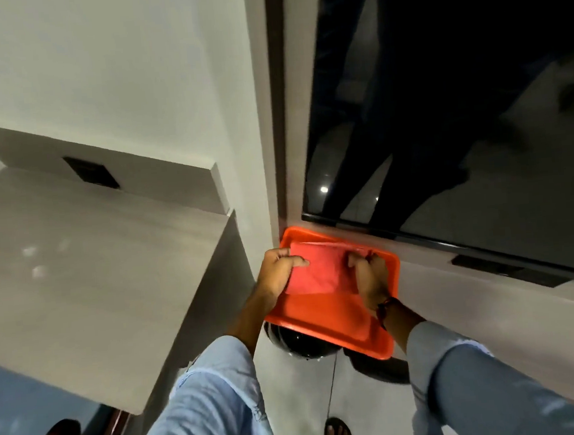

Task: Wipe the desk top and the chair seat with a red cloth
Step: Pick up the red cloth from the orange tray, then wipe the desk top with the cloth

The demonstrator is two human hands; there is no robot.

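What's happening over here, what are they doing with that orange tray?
A person is bent over an orange tray beside the desk, both hands on a red cloth lying in it. The left hand pinches the cloth's left edge and the right hand grips its right side, as if picking it up. The desk top looks untouched so far.

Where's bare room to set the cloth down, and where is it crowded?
The desk top is bare from its back panel with the dark socket plate to its front edge. The near half of the orange tray is bare too. The far half is crowded: left hand and right hand both grip the red cloth there.
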